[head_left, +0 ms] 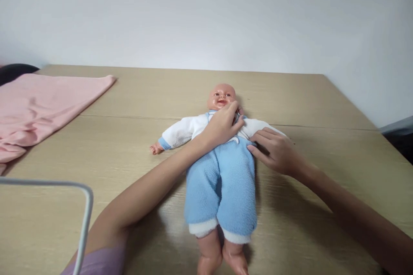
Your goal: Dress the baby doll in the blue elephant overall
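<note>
A baby doll (222,172) lies on its back on the wooden table (129,146), head away from me, in a white fleece top and light blue overalls. My left hand (222,125) rests on the doll's chest just under its chin, fingers curled together at the collar of the top. My right hand (275,150) lies against the doll's side at the waist of the blue overalls, fingers stretched out and pressing on the fabric near its arm. The doll's other arm (167,139) sticks out to the left with its small hand bare.
A pink cloth (41,107) lies spread at the table's far left. A thin white metal frame (82,206) juts in at the lower left near my left elbow. A white wall stands behind the table; the table's right edge runs diagonally at the right.
</note>
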Tool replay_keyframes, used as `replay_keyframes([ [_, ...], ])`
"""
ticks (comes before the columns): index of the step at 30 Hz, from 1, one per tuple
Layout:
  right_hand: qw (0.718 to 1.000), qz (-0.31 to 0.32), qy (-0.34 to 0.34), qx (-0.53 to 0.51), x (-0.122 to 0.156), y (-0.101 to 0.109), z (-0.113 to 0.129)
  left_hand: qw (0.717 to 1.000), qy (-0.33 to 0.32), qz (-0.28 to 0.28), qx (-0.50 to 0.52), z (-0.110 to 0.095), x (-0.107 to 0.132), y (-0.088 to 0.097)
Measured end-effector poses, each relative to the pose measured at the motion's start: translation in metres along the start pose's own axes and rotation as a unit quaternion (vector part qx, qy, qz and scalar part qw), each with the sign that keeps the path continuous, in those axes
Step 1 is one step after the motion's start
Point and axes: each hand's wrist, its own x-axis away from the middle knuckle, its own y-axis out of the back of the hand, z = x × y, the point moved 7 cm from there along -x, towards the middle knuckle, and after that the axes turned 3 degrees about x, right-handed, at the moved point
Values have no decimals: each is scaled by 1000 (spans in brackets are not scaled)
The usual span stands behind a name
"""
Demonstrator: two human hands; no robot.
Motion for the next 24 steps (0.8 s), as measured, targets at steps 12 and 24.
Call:
replay_keyframes([
  [12,986,-75,-93,-112,-1,-8,-29,1000,-23,-13,11,-2,0,1],
  [24,982,-111,-98,-114,-2,-15,-16,971,-148,165,-93,-39,9,31],
])
